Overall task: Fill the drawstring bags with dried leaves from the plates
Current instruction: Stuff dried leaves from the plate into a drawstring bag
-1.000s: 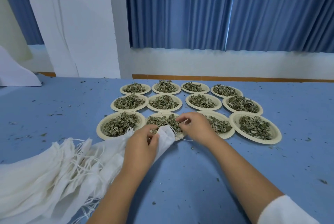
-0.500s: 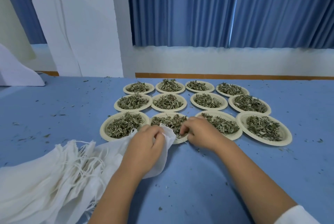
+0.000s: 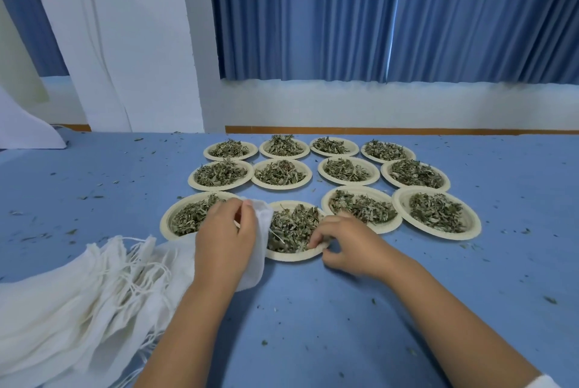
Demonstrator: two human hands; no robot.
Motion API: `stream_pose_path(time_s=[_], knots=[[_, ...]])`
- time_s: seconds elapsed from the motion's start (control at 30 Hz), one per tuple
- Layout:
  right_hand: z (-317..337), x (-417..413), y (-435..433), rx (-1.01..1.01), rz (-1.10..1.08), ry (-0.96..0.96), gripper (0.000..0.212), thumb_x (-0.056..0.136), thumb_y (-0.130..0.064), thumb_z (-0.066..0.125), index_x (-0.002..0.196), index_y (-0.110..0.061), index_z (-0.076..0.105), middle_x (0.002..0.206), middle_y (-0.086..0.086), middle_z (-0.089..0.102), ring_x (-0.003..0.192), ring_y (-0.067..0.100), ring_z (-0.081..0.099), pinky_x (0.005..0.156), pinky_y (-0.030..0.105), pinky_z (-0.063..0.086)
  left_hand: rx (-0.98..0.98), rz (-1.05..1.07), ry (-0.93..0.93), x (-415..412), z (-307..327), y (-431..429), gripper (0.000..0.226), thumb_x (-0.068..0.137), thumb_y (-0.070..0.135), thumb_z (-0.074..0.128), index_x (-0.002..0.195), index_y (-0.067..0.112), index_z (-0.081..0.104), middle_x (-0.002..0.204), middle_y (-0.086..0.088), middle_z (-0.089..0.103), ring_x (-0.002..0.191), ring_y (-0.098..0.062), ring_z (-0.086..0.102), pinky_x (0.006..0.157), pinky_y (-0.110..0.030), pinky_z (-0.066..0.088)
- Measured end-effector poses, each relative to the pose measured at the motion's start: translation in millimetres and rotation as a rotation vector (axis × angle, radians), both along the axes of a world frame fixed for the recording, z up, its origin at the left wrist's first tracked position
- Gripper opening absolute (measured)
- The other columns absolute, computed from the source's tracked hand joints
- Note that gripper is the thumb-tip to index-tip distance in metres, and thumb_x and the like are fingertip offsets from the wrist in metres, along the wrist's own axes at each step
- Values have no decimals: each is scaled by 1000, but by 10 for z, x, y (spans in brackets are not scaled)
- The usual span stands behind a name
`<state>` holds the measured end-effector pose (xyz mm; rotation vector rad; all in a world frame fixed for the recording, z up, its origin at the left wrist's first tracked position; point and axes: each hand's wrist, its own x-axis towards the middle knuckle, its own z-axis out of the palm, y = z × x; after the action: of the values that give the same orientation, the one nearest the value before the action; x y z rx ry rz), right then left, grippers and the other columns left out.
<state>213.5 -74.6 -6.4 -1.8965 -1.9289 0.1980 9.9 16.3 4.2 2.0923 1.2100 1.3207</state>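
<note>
Several paper plates of dried green leaves stand in rows on the blue table. My left hand (image 3: 226, 239) grips the top of a white drawstring bag (image 3: 257, 249), beside the near middle plate (image 3: 293, 256). My right hand (image 3: 343, 243) pinches that plate's near right rim, fingers on the leaves (image 3: 289, 226) and thumb under the edge. The plate sits closer to me than its neighbours. A heap of empty white drawstring bags (image 3: 78, 300) lies at the near left.
The near left plate (image 3: 167, 219) lies partly behind my left hand. Two more near plates (image 3: 435, 213) stand to the right. Loose leaf crumbs dot the blue table (image 3: 407, 293). A white cloth (image 3: 25, 127) lies at the far left; blue curtains hang behind.
My right hand left the bag's mouth and took the near middle plate's rim, drawing it toward me. My left hand moved left with the bag.
</note>
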Motion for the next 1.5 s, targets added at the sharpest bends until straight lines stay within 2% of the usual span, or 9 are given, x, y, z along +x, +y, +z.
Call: stream_pose_path(time_s=[0.4,0.53,0.67,0.87,0.97,1.1,1.2,1.3,1.5], knots=[[54,100,-819,-68,-8,58,26,77,-11,60,88,-33,67,93,-19,57,98,-2,43,84,10,34,-40,-55,-15,68,-7,-121,40,100,24,46,60,29,40,75,0,55,74,-10,47,60,-27,26],[46,140,-987,-81,-6,62,24,79,-10,60,86,-32,67,90,-20,56,97,1,45,84,11,34,-102,-64,-1,110,-13,-143,19,94,22,56,76,21,63,93,0,61,76,-7,54,70,-27,36],[95,150,-985,-89,-34,104,29,81,-7,57,83,-33,67,91,-17,59,100,-2,45,80,7,31,-200,-94,-9,187,-13,-205,6,88,19,60,90,22,66,98,2,65,81,-15,62,73,-30,43],[273,127,-561,17,-94,94,16,83,-14,63,87,-28,69,95,-13,59,95,-1,51,83,19,39,-292,-118,26,298,66,-223,46,86,13,66,127,15,45,99,2,61,86,-27,68,78,-45,54],[319,74,-342,-61,-44,17,17,84,-33,70,101,-33,67,101,-12,56,96,5,51,83,23,42,-293,-113,49,333,104,-190,32,84,12,65,115,15,56,93,4,64,84,-23,68,75,-36,52],[260,-38,-179,-143,10,-78,43,77,-54,73,116,-39,63,102,-8,53,101,10,45,87,28,40,-26,-87,191,365,148,-188,17,83,8,62,97,14,71,95,-2,66,79,-19,61,69,-27,37],[197,-76,-152,-148,15,-116,45,78,-52,73,120,-37,64,102,-5,56,101,13,48,90,32,42,62,-125,291,406,142,-189,26,85,7,60,107,14,73,103,-7,63,79,-24,62,71,-28,37],[154,-66,-153,-141,-15,-101,38,81,-45,73,116,-33,66,104,-5,59,101,14,53,91,34,43,-48,-168,300,418,84,-182,30,88,12,61,117,16,68,99,0,67,87,-19,64,76,-28,44],[77,-53,-150,-61,-64,-42,21,84,-27,70,106,-28,71,103,-7,65,96,11,57,87,28,43,-175,-148,224,358,-61,-143,12,85,13,66,94,12,74,84,3,70,74,-12,64,64,-21,43]])
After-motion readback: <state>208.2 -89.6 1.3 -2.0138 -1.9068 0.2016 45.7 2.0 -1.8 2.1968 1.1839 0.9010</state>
